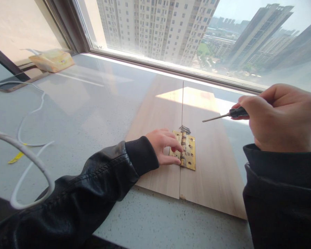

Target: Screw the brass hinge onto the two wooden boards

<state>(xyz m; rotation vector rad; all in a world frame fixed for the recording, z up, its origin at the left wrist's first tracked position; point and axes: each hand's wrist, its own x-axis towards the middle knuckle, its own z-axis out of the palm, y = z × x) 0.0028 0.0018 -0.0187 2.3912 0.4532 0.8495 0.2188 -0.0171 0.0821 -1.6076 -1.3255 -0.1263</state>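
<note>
A brass hinge (190, 152) lies unfolded across the seam between two pale wooden boards (212, 183). Several small screws (185, 129) are heaped at its far end. My left hand (166, 147) is over the hinge's left leaf, fingers apart and curved, with the fingertips at the leaf and near the knuckle. Raised at the right, my right hand (285, 117) is closed around the dark handle of a screwdriver (238, 112). Its metal shaft points left, above the right board and away from the hinge.
The boards rest on a speckled white counter (114, 103) below a window. White cables (44, 166) loop at the left, by a yellow strip (17, 157). A phone (11, 87) and a tissue pack (53, 60) are at the far left.
</note>
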